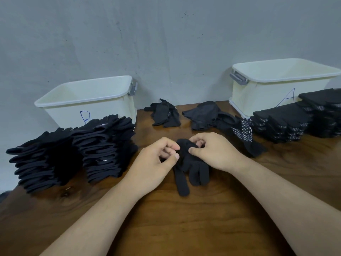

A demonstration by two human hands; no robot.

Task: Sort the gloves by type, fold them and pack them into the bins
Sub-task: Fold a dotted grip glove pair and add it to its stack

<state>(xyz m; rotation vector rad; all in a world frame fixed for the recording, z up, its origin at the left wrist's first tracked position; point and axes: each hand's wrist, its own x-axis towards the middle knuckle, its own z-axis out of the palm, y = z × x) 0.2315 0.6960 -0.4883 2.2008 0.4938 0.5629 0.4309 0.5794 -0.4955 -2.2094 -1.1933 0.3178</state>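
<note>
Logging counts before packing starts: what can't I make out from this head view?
- bin B floor: hidden by its near wall, so its contents are unknown.
- bin A inside: hidden by its near wall; its right end is cut by the frame edge.
- dotted glove stacks: they run off the right edge, so the count is unknown.
- glove cuff: covered by the left grip and right grip.

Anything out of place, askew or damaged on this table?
Nothing damaged or spilled. The plain glove stacks by bin B lean and splay, unlike the neat dotted glove stacks by bin A. Loose gloves lie unsorted at the back. Left hand and right hand pinch a plain glove.
</note>
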